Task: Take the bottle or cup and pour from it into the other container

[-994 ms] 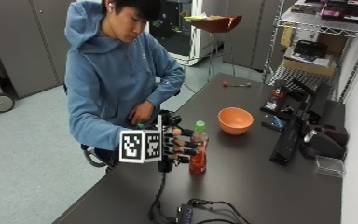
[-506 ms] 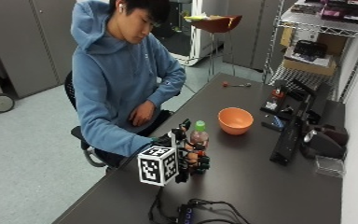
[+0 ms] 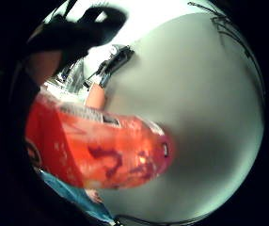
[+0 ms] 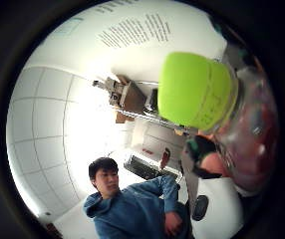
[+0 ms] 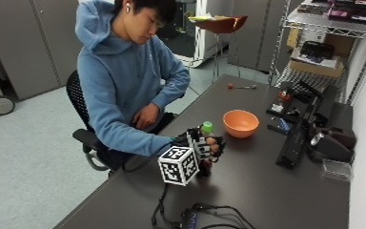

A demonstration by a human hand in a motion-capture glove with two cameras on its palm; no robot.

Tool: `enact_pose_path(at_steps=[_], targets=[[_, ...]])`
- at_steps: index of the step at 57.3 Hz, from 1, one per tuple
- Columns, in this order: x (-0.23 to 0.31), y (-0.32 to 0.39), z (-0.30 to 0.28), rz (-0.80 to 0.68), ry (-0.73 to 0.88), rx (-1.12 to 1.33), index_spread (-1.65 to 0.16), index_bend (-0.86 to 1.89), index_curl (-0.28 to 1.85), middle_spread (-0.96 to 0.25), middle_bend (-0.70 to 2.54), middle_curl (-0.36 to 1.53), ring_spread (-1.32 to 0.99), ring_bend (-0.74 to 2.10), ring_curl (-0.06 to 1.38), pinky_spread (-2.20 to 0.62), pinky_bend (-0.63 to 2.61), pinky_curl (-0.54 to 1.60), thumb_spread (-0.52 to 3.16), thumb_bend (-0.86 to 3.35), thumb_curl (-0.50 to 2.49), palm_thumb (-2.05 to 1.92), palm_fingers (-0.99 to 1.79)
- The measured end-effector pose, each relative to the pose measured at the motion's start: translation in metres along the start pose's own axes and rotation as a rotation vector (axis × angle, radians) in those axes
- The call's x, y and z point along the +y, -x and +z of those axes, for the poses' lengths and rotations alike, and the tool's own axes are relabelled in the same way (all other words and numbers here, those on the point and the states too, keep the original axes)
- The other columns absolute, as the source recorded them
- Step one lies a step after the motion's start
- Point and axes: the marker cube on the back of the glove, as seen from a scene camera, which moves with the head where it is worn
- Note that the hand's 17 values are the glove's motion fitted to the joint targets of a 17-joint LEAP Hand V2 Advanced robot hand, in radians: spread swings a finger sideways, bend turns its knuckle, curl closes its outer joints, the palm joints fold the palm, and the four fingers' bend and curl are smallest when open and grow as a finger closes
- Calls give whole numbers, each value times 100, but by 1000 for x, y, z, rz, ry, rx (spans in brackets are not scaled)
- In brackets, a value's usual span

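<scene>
A clear bottle with a green cap and red drink stands upright on the dark table, near its left edge. My gloved right hand grips the bottle's body, fingers curled round it, so only the cap and neck show. In the palm views the red body and the green cap fill much of the picture. An orange bowl sits on the table just beyond the bottle, apart from it. I cannot tell whether the bottle's base touches the table.
Black devices and a speaker line the table's right side under a wire shelf. Cables lie at the near edge. A small tool rests at the far end. The person's bare hand lies in the lap.
The gloved hand has turned and settled closer round the bottle. The bottle and the bowl stay where they were.
</scene>
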Motion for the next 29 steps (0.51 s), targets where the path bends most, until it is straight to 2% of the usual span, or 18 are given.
enact_pose_path(at_steps=[3, 4, 6, 8, 16, 29], targets=[[-2, 1, 4, -6, -16, 2, -21, 23, 25, 7, 36, 35, 5, 61, 30, 17, 48, 31, 75, 5, 46, 98, 85], [-3, 1, 5, -7, -18, 3, -20, 22, 25, 7, 33, 34, 5, 59, 30, 17, 47, 30, 74, 4, 46, 98, 82], [-4, 1, 9, -6, -24, 2, -18, 21, 28, 4, 38, 37, -1, 60, 32, 9, 47, 32, 70, 4, 49, 102, 100], [-5, 1, 13, -3, -29, 0, -16, 16, 28, 2, 36, 37, -5, 59, 33, 2, 50, 33, 63, 3, 51, 103, 106], [-8, 4, 25, 4, -23, 15, -14, 15, 33, -3, 36, 42, -12, 57, 38, -11, 50, 36, 38, -2, 57, 107, 113], [-18, 22, 44, -5, 45, 83, -12, 14, 35, -5, 35, 45, -15, 56, 42, -17, 48, 38, 21, -4, 62, 108, 116]])
